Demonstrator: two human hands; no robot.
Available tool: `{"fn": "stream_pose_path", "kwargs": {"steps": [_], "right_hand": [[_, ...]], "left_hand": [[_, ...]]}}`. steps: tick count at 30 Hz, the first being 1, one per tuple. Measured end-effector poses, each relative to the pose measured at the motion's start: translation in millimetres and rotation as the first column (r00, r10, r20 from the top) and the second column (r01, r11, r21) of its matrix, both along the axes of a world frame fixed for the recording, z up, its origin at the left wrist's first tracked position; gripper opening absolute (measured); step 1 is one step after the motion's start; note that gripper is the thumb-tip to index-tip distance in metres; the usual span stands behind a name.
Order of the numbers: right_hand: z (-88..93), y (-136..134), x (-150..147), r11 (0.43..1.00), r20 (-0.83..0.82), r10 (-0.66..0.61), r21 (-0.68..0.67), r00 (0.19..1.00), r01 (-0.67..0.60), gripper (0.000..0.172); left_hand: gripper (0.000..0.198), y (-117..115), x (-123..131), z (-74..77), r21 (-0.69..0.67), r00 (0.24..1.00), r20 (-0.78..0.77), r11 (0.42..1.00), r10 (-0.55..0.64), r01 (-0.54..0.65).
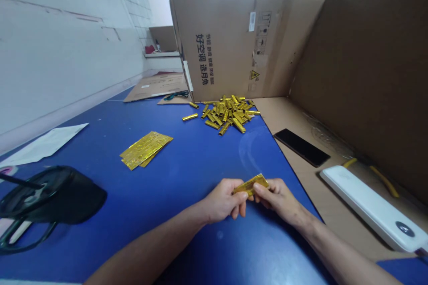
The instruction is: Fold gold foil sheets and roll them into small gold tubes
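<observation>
Between my two hands is a piece of gold foil paper (pixel 250 184), held just above the blue table. My left hand (pixel 227 198) pinches its left end, thumb on top. My right hand (pixel 276 196) grips the right end, with the thumb pressed on the foil's face. Part of the foil is hidden behind my fingers. Left of my hands lies a small stack of flat gold foil sheets (pixel 146 149). Farther back is a heap of small folded gold foil tubes (pixel 227 113), and a single tube (pixel 190 117) rests apart on its left.
A dark mug (pixel 63 196) stands at the left, near a white paper (pixel 47 144). Cardboard walls (pixel 230 44) rise behind and at the right. On cardboard at the right lie a black phone (pixel 302 147) and a white oblong device (pixel 371 207). Scissors (pixel 176 95) lie at the back.
</observation>
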State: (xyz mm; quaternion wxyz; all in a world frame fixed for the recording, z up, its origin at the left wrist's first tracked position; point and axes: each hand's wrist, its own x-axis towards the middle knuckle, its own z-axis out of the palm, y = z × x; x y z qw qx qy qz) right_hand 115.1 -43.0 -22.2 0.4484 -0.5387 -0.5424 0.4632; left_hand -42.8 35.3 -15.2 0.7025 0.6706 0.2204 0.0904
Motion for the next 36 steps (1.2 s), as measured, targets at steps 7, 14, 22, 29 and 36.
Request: {"fn": "stream_pose_path", "kwargs": {"steps": [7, 14, 22, 29, 36], "right_hand": [[3.9, -0.6, 5.0, 0.996, 0.043, -0.081, 0.051, 0.996, 0.079, 0.041], [5.5, -1.4, 1.8, 0.999, 0.044, -0.037, -0.012, 0.998, 0.038, 0.036], [-2.0, -2.8, -5.4, 0.997, 0.178, -0.067, 0.039, 0.982, 0.061, 0.037], [-1.2, -1.1, -8.1, 0.998, 0.15, -0.066, 0.012, 0.986, 0.065, 0.038], [1.8, 0.0, -6.9, 1.0, 0.177, 0.0, 0.022, 0.984, -0.004, 0.036]], "left_hand": [[0.015, 2.4, -2.8, 4.9, -0.005, 0.996, -0.06, 0.998, -0.059, 0.059], [0.018, 11.9, -9.5, 9.5, 0.078, 0.961, -0.174, 0.97, -0.215, 0.231], [0.018, 8.9, -2.7, -2.7, 0.059, 0.994, -0.108, 0.998, 0.013, -0.007], [0.018, 2.2, -3.3, 1.2, 0.229, 0.994, -0.084, 0.972, 0.075, -0.054], [0.02, 3.3, -3.8, 2.1, 0.388, 0.983, -0.076, 0.913, 0.17, -0.128]]}}
